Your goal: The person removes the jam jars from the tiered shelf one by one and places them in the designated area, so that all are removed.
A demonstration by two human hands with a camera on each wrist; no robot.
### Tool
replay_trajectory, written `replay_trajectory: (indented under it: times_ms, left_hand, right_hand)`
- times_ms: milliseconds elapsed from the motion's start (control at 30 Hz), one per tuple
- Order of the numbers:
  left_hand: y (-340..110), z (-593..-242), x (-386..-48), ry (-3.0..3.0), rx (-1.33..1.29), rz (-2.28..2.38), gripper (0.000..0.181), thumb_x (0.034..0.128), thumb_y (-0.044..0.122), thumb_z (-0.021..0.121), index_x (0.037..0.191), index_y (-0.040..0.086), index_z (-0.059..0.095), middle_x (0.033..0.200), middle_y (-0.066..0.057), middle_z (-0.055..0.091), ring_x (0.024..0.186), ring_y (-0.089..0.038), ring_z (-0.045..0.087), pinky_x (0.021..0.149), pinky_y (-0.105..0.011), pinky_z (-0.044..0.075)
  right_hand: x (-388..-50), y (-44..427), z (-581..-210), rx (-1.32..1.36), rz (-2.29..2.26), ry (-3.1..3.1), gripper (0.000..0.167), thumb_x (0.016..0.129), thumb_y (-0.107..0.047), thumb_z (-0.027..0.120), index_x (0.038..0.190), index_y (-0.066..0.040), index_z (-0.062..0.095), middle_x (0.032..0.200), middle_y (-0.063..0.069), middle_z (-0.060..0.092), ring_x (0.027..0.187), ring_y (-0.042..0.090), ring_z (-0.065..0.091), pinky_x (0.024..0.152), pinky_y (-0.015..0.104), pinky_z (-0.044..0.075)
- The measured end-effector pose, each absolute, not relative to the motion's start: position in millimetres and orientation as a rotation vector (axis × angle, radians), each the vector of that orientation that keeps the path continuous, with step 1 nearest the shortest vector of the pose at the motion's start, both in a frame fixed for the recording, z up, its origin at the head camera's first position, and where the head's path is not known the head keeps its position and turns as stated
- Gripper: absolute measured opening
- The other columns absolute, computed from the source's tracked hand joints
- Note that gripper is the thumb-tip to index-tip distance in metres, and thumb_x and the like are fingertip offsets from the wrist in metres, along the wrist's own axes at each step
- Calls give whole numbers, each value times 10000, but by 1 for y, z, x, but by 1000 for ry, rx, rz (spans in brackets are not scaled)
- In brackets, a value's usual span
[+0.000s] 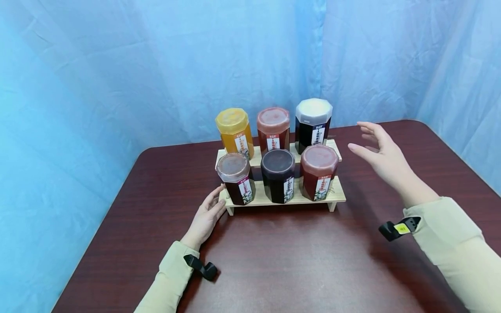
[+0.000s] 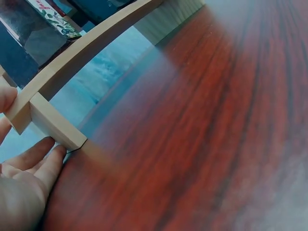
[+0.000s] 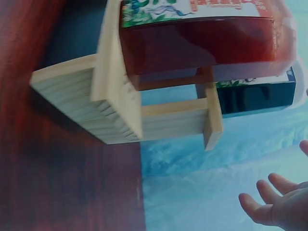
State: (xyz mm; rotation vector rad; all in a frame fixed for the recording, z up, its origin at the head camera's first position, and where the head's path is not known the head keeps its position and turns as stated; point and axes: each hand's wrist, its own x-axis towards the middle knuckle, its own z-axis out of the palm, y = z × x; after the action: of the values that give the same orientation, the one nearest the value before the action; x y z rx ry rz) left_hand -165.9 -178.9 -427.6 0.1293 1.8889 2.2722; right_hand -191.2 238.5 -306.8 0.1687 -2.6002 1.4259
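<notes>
Fingers of the left hand (image 1: pixel 205 217) touched the near end of the wooden rack (image 1: pixel 336 191), some of them against its leg (image 2: pixel 57 124); whether they gripped it or merely rested there, I could not tell. From that hand, the rack's long axis ran rightward across the table (image 1: pixel 274 261). Closest to the hand, on the lower step (image 1: pixel 258 199), stood a brown jar (image 1: pixel 236 184), with a yellow jar (image 1: pixel 233 130) behind it; next along came a black jar (image 1: pixel 278 178), an orange-red jar (image 1: pixel 273 128) behind; farthest off was a red jar (image 1: pixel 319 174), with a white-lidded jar (image 1: pixel 313 124) behind. Beyond those, the right hand (image 1: pixel 383 158) hung in the air, thumb and fingers apart, holding nothing. To its left, across a gap, lay the end of the upper step (image 1: pixel 334 150), so the left hand was nearer to the rack.
</notes>
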Motion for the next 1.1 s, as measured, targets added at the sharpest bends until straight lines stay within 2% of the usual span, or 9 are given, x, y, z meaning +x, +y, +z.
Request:
replay_trajectory:
  times_ms: [167, 267, 400, 567, 700, 800, 933, 1100]
  left_hand:
    - [-180, -431, -165, 1890, 143, 2288, 536, 978, 20, 435, 1483, 44, 258, 1564, -100, 183, 1402, -204, 215, 1085, -322, 328]
    - [-180, -433, -164, 1887, 160, 2306, 539, 977, 13, 438, 1485, 47, 261, 1556, -84, 220, 1351, -113, 302, 980, -200, 408]
    - [-180, -434, -163, 1879, 187, 2324, 545, 977, 16, 447, 1486, 31, 253, 1554, -101, 223, 1245, 7, 410, 947, -173, 429]
    - [-180, -435, -162, 1881, 203, 2331, 547, 975, 7, 442, 1485, 12, 242, 1553, -125, 213, 1194, 53, 445, 948, -172, 431]
    - [-181, -435, -161, 1888, 191, 2334, 544, 972, -5, 440, 1481, 9, 249, 1554, -125, 211, 1231, 28, 417, 947, -173, 432]
    - [-182, -435, -162, 1910, 204, 2313, 549, 977, 16, 448, 1483, -2, 236, 1559, -145, 190, 1325, -83, 344, 954, -174, 424]
    - [-182, -436, -163, 1929, 225, 2292, 556, 983, 43, 452, 1485, -15, 218, 1565, -164, 158, 1413, -234, 190, 952, -170, 416]
    - [-183, -436, -163, 1937, 225, 2287, 554, 984, 42, 447, 1486, -11, 220, 1569, -153, 152, 1433, -262, 129, 950, -169, 413]
  right_hand:
    - [-200, 229, -293, 215, 1421, -2613, 712, 897, -339, 635, 1491, -209, 265, 1511, 180, 275, 1346, 405, 311, 1051, 585, 295]
    - [-207, 222, -286, 254, 1416, -2614, 747, 877, -333, 664, 1493, -226, 256, 1526, 160, 258, 1352, 394, 309, 1064, 565, 297]
    - [-217, 212, -278, 326, 1398, -2607, 799, 845, -307, 709, 1494, -231, 251, 1528, 153, 252, 1353, 395, 315, 1061, 562, 309]
    - [-228, 202, -270, 413, 1335, -2628, 841, 807, -305, 751, 1492, -250, 265, 1526, 134, 243, 1350, 403, 318, 1033, 587, 328]
    - [-234, 197, -266, 472, 1306, -2653, 826, 797, -287, 762, 1479, -217, 302, 1512, 139, 245, 1329, 400, 347, 1019, 577, 353]
    - [-237, 194, -265, 488, 1302, -2673, 812, 788, -273, 772, 1464, -178, 331, 1499, 147, 265, 1311, 386, 368, 1010, 559, 372]
    - [-240, 192, -267, 472, 1305, -2711, 840, 776, -285, 782, 1463, -206, 306, 1505, 133, 283, 1318, 383, 355, 992, 574, 367]
    - [-240, 190, -274, 451, 1311, -2721, 888, 768, -276, 785, 1456, -240, 225, 1445, 176, 350, 1311, 366, 361, 992, 582, 345]
